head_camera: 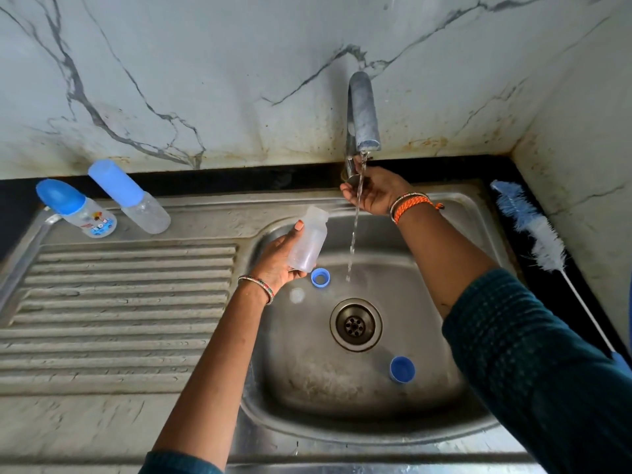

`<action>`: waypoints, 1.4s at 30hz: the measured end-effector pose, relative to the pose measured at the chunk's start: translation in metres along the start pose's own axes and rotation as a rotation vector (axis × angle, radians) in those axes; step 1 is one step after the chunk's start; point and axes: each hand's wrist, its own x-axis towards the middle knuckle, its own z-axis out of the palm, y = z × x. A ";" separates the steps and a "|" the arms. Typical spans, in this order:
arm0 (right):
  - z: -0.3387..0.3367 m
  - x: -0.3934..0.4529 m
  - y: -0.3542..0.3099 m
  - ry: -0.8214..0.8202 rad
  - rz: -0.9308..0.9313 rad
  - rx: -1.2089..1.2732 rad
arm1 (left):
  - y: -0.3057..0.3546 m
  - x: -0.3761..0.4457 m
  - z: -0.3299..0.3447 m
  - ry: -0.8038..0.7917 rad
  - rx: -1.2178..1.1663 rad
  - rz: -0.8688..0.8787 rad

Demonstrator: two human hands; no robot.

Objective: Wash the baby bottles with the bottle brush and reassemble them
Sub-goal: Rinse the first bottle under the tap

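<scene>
— What did the surface look like, starting at the far left?

— A steel sink (478,429) unit set in a black worktop (239,177), with a ribbed draining board (119,302) well to the left of the left hand (278,260). Two capped baby bottles (77,208) lay on their sides at the back of that board, close together: one with a printed picture, the other plain bottle (133,196) with a taller blue cap. Behind them rose a white marbled wall (205,80), stained brown along its foot.

— And the hands?

— The left hand gripped an open clear bottle (307,242) by its lower part, tilted, mouth up, over the basin, just left of the running water (354,234). Just below that hand a blue screw ring (320,278) lay on the basin floor, with a small clear disc (297,295) beside it. The drain (355,325) sat in the middle, and a blue cap (402,369) lay nearer the person, below the right forearm.

— The right hand?

— The right hand (372,191) was curled round the tap (362,114) base at the back of the basin, behind the stream.

— And the brush?

— The bottle brush (537,227) lay on the worktop well to the right of the right hand, along the side wall, bristles away from the person.
</scene>
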 end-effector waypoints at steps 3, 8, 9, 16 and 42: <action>-0.003 0.002 -0.001 -0.024 0.009 0.014 | -0.002 0.003 0.000 0.016 -0.020 -0.027; -0.005 0.002 -0.002 -0.028 0.010 -0.006 | -0.004 0.000 0.005 -0.009 -0.003 -0.069; -0.005 0.002 -0.002 -0.027 0.011 -0.005 | -0.005 0.000 0.006 -0.006 -0.003 -0.073; -0.002 0.002 -0.001 0.000 0.003 0.000 | -0.006 -0.001 0.004 -0.002 -0.040 -0.073; -0.013 -0.047 0.043 0.247 -0.333 -0.327 | -0.012 -0.002 0.010 -0.029 0.010 -0.085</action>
